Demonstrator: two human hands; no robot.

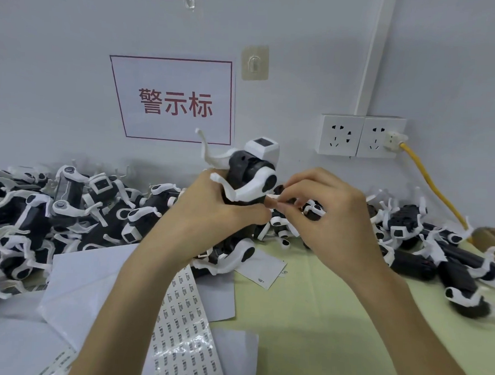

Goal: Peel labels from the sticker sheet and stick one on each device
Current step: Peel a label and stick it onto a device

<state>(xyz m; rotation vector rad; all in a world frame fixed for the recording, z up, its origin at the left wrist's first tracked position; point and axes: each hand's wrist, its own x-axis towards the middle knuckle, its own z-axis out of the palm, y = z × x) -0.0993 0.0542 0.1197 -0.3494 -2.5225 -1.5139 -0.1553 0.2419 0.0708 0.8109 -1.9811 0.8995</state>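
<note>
On the table (pixel 305 319), a left heap of devices (pixel 38 219) fills the far left corner against the wall, and a right heap of devices (pixel 423 248) spreads along the far edge. Between them, above the middle, the left hand (pixel 210 211) holds up a device (pixel 249 176). Just to its right, the right hand (pixel 325 214) pinches a label (pixel 274 201) against the device's side. The sticker sheet (pixel 182 313) lies at the near edge beneath the left forearm, on loose backing sheets (pixel 92 279). A box (pixel 493 237) sits at the right edge. On the wall behind, a sign (pixel 173 100) hangs left of the sockets (pixel 361 136).
</note>
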